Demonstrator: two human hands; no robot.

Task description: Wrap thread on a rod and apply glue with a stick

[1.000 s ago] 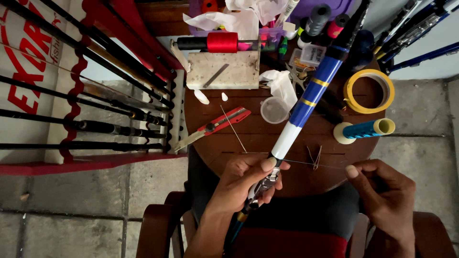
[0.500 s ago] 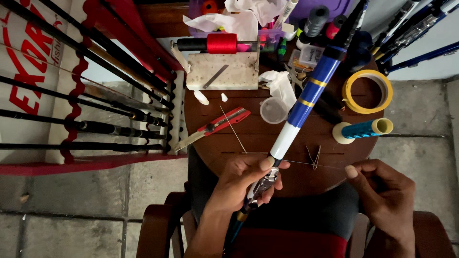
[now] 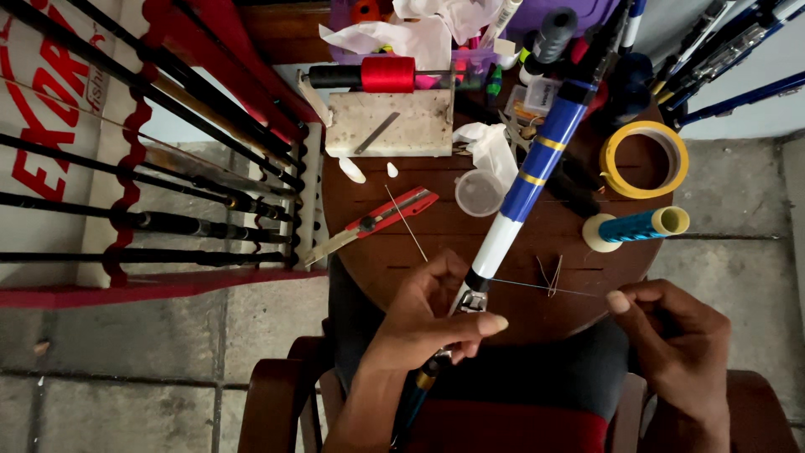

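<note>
Nothing has shifted: left hand point(image 3: 423, 323) fingers still pinch the rod point(image 3: 520, 197), right hand point(image 3: 675, 335) fingers the thread point(image 3: 545, 288), at the counter point(image 3: 436, 252) edge.

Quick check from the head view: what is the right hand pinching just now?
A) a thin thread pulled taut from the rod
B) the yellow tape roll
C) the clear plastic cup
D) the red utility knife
A: the right hand pinches a thin thread running taut to the rod that the left hand grips.
</note>
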